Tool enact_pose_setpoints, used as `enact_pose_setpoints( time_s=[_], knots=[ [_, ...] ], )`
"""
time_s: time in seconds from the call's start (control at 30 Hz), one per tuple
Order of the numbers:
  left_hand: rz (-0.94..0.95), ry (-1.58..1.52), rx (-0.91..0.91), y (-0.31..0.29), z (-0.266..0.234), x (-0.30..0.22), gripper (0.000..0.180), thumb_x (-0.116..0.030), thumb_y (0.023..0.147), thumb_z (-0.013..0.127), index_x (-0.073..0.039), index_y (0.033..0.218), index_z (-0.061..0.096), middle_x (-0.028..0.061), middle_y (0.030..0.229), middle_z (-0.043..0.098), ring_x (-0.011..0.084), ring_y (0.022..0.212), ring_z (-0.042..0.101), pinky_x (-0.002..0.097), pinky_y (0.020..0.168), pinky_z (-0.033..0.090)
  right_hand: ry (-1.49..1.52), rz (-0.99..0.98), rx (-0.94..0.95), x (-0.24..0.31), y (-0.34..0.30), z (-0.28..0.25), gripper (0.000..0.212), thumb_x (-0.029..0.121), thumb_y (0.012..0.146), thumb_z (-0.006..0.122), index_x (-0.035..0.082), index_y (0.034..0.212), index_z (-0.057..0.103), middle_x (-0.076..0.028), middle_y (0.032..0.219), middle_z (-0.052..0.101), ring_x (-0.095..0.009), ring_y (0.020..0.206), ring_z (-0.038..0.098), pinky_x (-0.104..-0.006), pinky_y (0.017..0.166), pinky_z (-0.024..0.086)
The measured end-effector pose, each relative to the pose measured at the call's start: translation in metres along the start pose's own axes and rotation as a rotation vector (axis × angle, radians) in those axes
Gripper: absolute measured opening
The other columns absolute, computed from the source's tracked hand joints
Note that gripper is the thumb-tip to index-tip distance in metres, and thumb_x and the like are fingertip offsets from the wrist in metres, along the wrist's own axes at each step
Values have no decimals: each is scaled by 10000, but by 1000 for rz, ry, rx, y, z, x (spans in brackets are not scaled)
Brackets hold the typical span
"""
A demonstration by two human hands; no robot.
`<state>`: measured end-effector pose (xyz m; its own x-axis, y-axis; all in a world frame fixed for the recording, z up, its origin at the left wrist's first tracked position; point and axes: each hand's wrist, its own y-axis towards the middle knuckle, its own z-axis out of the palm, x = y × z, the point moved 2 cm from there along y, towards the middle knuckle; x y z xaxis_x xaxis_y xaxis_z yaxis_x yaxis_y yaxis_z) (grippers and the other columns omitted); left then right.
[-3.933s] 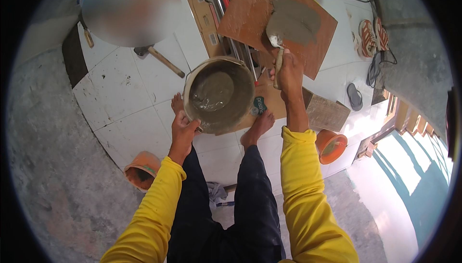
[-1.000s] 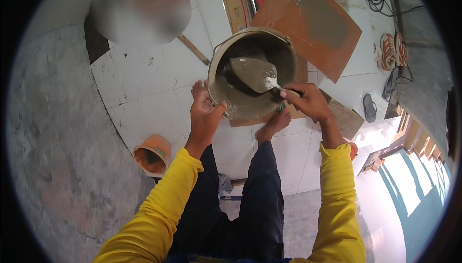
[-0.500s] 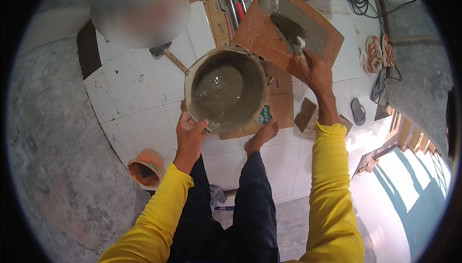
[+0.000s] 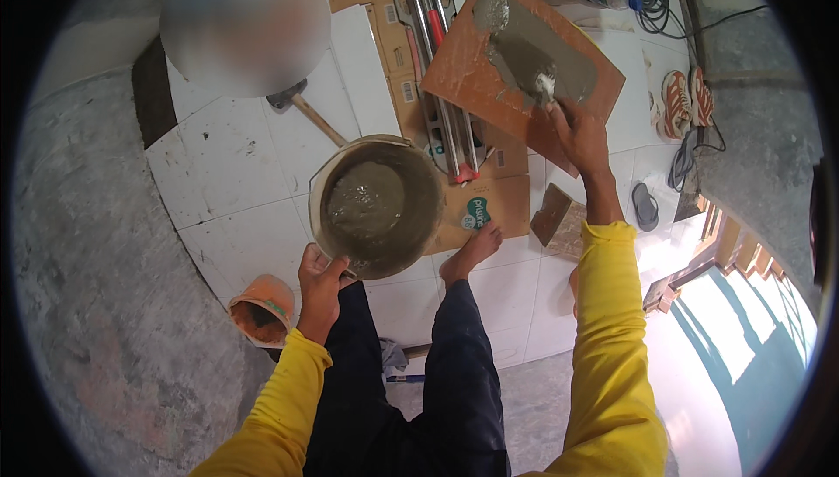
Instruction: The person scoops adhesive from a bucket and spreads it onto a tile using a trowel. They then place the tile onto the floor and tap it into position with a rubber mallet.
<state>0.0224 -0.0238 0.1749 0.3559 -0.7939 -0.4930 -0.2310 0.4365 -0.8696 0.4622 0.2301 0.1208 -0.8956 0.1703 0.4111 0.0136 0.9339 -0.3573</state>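
Observation:
My left hand (image 4: 320, 281) is closed on the near rim of a round bucket (image 4: 426, 241), and wet grey mortar (image 4: 365, 200) lies in the bottom. My right hand (image 4: 580, 134) grips a mortar-smeared trowel (image 4: 544, 86) by its handle. The blade, coated in grey and hard to make out, lies over a reddish-brown tile (image 4: 463, 75). A broad band of mortar (image 4: 559, 53) covers much of that tile's upper face. What holds the tile up is hidden.
Long metal bars (image 4: 434, 31) lie on cardboard (image 4: 498, 202) beyond the bucket. A mallet (image 4: 315, 119) rests on the white tiles (image 4: 223, 162). An orange bucket (image 4: 262, 307) stands at left; a broken tile piece (image 4: 558, 219), sandal (image 4: 645, 206) and cables (image 4: 686, 162) lie at right.
The bucket in my left hand has moved left and toward me, uncovering more of the bars and cardboard. My right hand has shifted slightly with the trowel, staying at the tile.

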Motion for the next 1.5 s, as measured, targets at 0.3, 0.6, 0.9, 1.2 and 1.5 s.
enact_pose_setpoints(
  time_s=[0.3, 0.6, 0.9, 1.2, 1.5],
  knots=[
    [9, 22, 11, 3, 10, -2, 245, 23, 987, 623, -90, 1196, 564, 72, 1179, 735, 180, 1013, 743, 365, 826, 662, -134, 95, -120, -9, 63, -16, 460, 463, 1074, 552, 85, 1247, 748, -280, 1064, 761, -505, 1072, 700, -580, 953, 530],
    [27, 3, 23, -3, 22, -6, 204, 52, 980, 623, -74, 1129, 563, 66, 1152, 738, 154, 979, 739, 331, 799, 664, 454, 628, -164, -83, -22, -8, 440, 409, 1074, 552, 12, 1159, 724, -171, 921, 749, -278, 701, 741, -429, 629, 585],
    [-10, -9, 50, 1, 13, 5, 223, 34, 969, 636, -80, 1150, 574, 52, 1156, 736, 142, 984, 735, 343, 785, 663, 1195, 539, -201, 36, 35, 45, 436, 344, 1141, 484, -62, 1255, 595, -130, 905, 662, -191, 559, 632, -338, 481, 564],
    [-11, 17, 10, 6, -14, 4, 245, 27, 962, 653, -67, 1175, 574, 57, 1155, 724, 144, 953, 736, 316, 757, 662, 816, 398, -25, 139, 82, 58, 412, 336, 1134, 484, -49, 1142, 628, -134, 869, 649, -184, 609, 668, -342, 490, 560],
    [23, -15, -16, 13, -36, 5, 230, 22, 967, 666, -62, 1156, 565, 67, 1147, 720, 154, 936, 748, 338, 757, 678, 227, 67, -183, 119, 23, 88, 403, 285, 1099, 534, -71, 1256, 638, -359, 1120, 700, -542, 1124, 652, -585, 1016, 471]
  ],
)
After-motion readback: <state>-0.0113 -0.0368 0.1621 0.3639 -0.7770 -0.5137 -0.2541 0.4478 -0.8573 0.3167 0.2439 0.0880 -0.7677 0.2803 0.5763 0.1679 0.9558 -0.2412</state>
